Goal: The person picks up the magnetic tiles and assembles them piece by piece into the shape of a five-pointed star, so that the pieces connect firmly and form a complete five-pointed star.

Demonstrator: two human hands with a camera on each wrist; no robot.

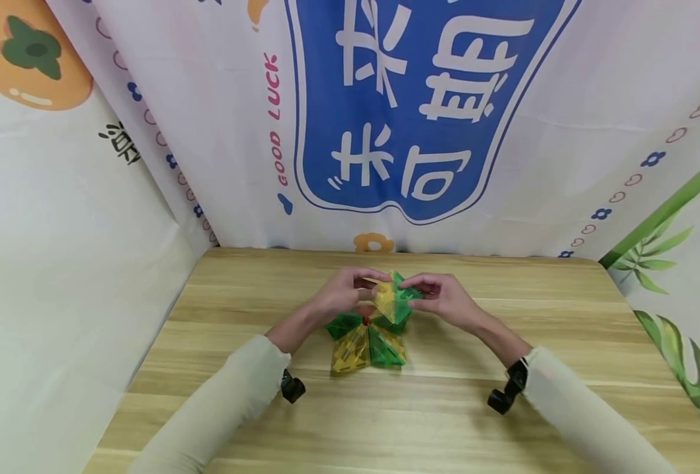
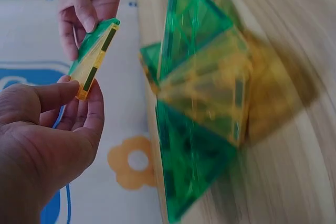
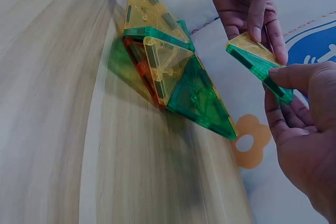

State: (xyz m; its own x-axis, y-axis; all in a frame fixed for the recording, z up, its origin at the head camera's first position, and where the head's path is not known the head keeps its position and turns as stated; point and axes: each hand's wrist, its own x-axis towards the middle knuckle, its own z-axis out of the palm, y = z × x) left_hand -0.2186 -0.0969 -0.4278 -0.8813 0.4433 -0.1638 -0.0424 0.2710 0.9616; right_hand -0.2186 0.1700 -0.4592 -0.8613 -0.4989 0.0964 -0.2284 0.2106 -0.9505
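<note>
My left hand (image 1: 347, 289) pinches the yellow triangular magnetic tile (image 2: 84, 74) between thumb and fingers. Edge to edge with it is a green triangular magnetic tile (image 3: 257, 69), pinched by my right hand (image 1: 445, 299). The joined pair is held up over the back of a standing build of translucent triangular tiles. In that build, yellow (image 1: 350, 352) and green (image 1: 385, 345) triangles lean together and meet at a raised centre. An orange-red tile (image 3: 143, 68) shows at its side in the right wrist view.
The build stands on a wood-grain table (image 1: 445, 421), towards its back edge. A white printed cloth (image 1: 243, 164) with a blue panel (image 1: 326, 99) hangs behind. Black wrist cameras (image 1: 293, 386) sit at both cuffs. Leaf-patterned cloth (image 1: 670, 263) borders the right side.
</note>
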